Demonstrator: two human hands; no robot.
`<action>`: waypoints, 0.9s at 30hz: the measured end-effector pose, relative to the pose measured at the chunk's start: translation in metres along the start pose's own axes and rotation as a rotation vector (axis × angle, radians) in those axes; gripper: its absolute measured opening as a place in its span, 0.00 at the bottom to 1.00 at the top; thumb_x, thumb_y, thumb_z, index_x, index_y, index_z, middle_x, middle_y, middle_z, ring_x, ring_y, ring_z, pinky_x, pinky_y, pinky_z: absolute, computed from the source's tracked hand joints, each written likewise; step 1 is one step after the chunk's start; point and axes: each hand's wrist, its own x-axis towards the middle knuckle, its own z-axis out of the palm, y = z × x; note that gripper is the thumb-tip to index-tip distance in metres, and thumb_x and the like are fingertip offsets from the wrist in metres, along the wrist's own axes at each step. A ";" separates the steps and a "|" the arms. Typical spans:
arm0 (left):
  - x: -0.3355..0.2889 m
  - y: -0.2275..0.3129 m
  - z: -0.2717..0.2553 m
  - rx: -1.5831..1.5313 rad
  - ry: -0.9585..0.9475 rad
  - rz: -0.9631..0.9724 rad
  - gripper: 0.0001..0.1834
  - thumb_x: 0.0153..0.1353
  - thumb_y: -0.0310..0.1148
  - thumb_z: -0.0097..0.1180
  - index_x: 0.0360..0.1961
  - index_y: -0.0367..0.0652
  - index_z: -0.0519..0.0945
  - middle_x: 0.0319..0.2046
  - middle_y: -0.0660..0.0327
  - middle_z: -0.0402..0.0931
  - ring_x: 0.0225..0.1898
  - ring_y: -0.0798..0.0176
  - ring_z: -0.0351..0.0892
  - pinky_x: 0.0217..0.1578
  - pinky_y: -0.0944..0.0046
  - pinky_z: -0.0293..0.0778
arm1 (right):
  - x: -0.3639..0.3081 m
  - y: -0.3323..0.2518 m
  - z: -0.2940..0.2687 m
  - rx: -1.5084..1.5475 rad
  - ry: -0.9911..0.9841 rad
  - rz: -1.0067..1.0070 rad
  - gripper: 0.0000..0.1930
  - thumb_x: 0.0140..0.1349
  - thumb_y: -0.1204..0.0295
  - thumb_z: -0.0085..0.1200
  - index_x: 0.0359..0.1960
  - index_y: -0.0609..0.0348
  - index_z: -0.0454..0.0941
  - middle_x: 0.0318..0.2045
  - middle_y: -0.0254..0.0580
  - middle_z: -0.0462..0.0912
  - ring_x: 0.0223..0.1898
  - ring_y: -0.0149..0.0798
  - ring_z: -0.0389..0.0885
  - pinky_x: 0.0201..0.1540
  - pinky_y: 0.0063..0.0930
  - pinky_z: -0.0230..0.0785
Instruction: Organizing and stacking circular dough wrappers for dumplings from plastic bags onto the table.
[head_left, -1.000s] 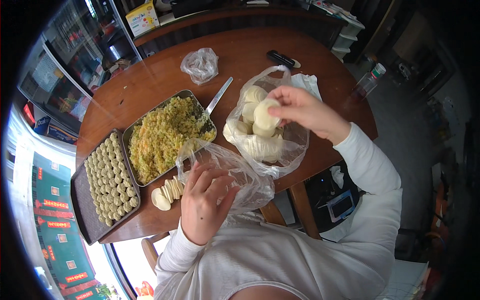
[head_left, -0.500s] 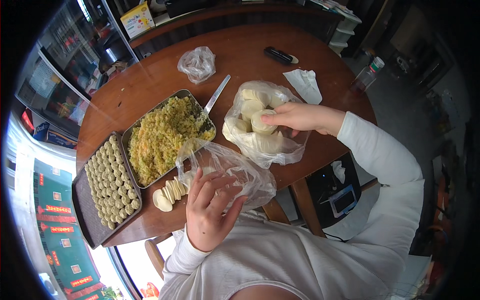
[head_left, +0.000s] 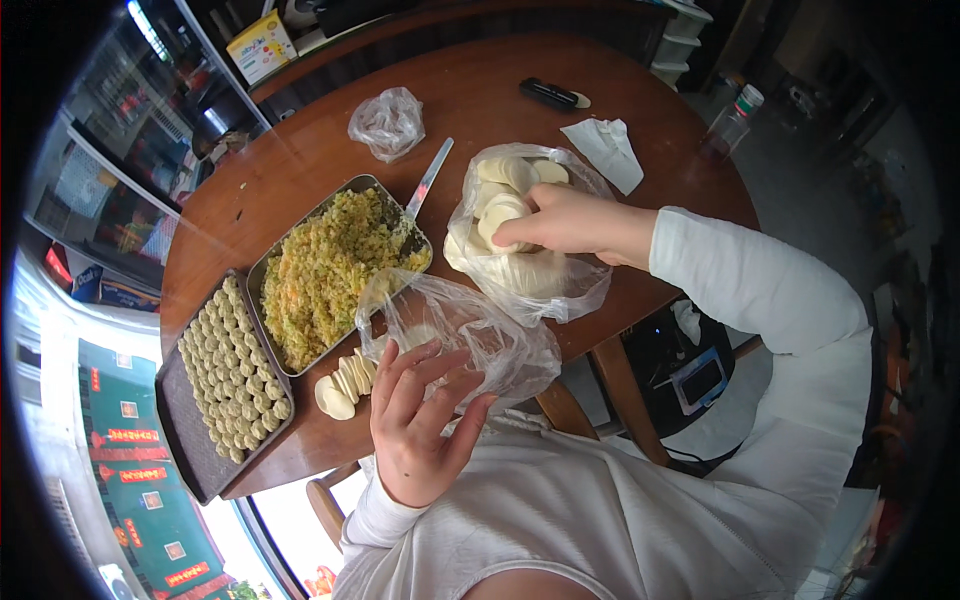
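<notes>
My right hand point(head_left: 570, 225) reaches into a clear plastic bag point(head_left: 575, 305) of round dumpling wrappers and grips a stack of the wrappers point(head_left: 500, 217) between thumb and fingers. My left hand point(head_left: 422, 425) is raised, its fingers spread, with nothing in it. Just beyond it lies a second, crumpled plastic bag point(head_left: 480, 325). A fanned row of loose wrappers point(head_left: 340, 392) rests on the table left of that hand. Farther left, a metal tray point(head_left: 365, 183) holds a heap of chopped yellow-green filling point(head_left: 325, 275), and a long-handled utensil point(head_left: 430, 178) leans on its rim.
A dark tray point(head_left: 195, 455) with rows of small greenish balls stands at the table's left edge. A crumpled bag point(head_left: 387, 124), a black object point(head_left: 550, 93) and a white paper point(head_left: 605, 153) lie toward the back. A chair point(head_left: 628, 400) stands at the near right edge.
My right hand has moved slightly left and down in the bag, its grip now on a stack of wrappers. The left hand stays nearly still. The whole view has shifted a little.
</notes>
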 end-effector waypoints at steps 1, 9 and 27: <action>-0.001 -0.001 0.000 0.004 -0.006 -0.006 0.13 0.52 0.27 0.77 0.41 0.45 0.91 0.49 0.58 0.87 0.62 0.46 0.80 0.72 0.36 0.65 | -0.004 -0.004 0.001 0.003 -0.003 -0.005 0.39 0.60 0.52 0.69 0.62 0.75 0.72 0.57 0.59 0.81 0.59 0.43 0.81 0.61 0.36 0.73; -0.011 -0.008 -0.005 0.036 -0.035 -0.045 0.16 0.53 0.30 0.77 0.45 0.45 0.91 0.51 0.57 0.86 0.64 0.44 0.79 0.73 0.35 0.64 | -0.014 -0.003 0.017 -0.227 0.222 -0.141 0.34 0.58 0.55 0.70 0.59 0.66 0.74 0.51 0.51 0.84 0.53 0.44 0.84 0.58 0.37 0.75; -0.040 -0.033 0.021 0.203 -0.303 -0.028 0.25 0.54 0.28 0.74 0.55 0.52 0.88 0.60 0.59 0.76 0.73 0.44 0.66 0.78 0.22 0.41 | -0.047 -0.020 -0.034 0.214 0.165 -0.387 0.28 0.68 0.62 0.68 0.65 0.59 0.74 0.54 0.40 0.82 0.55 0.32 0.81 0.57 0.28 0.75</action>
